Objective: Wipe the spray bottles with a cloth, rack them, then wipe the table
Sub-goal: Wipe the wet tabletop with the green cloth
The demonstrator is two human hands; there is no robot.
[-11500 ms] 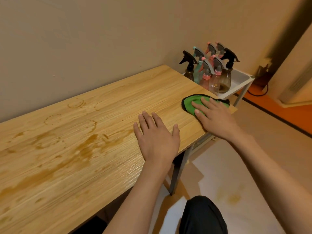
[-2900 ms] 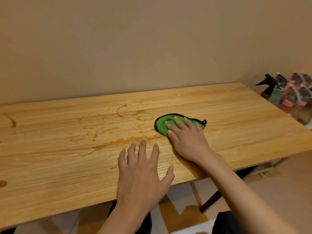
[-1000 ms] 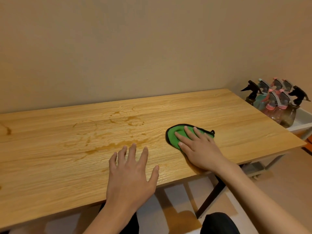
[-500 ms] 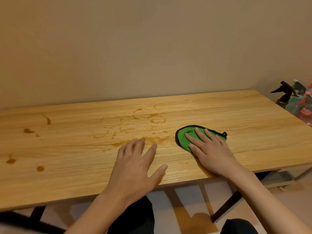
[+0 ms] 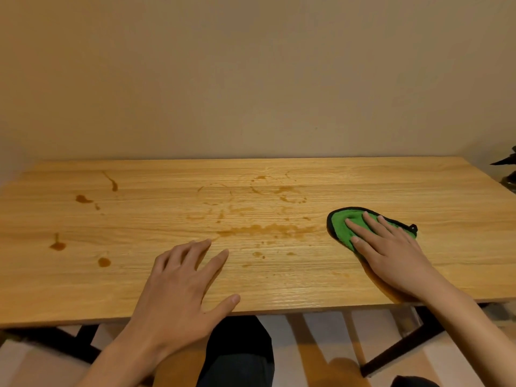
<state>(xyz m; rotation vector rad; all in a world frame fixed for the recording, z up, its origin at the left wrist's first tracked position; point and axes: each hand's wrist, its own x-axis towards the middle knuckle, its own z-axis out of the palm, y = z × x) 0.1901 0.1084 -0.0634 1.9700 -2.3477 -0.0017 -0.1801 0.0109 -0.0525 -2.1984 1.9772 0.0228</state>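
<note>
1. While pressed flat with fingers straight and spread, right hand (image 5: 391, 258) atop an oval green fleecy cloth with black trim (image 5: 342, 227); no curl round it, only palm and fingers bearing down.
2. Cloth's left part sticking out beyond the fingertips, its small black loop showing just right of the hand.
3. Both on a long light wooden table (image 5: 446, 191), wrist crossing the near edge.
4. Left hand (image 5: 181, 286) well to the left of the right one, open, fingers relaxed and slightly bent, holding nothing; touching the tabletop or hovering, cannot tell.
5. Between the two hands, just beyond the left fingertips: a brown smeared streak (image 5: 268, 229), faint ring marks (image 5: 279, 188) farther back.
6. Left of the left hand: several brown drops (image 5: 103, 262).
7. Far right of the right hand, at the frame edge: black trigger of a spray bottle (image 5: 505, 162).
</note>
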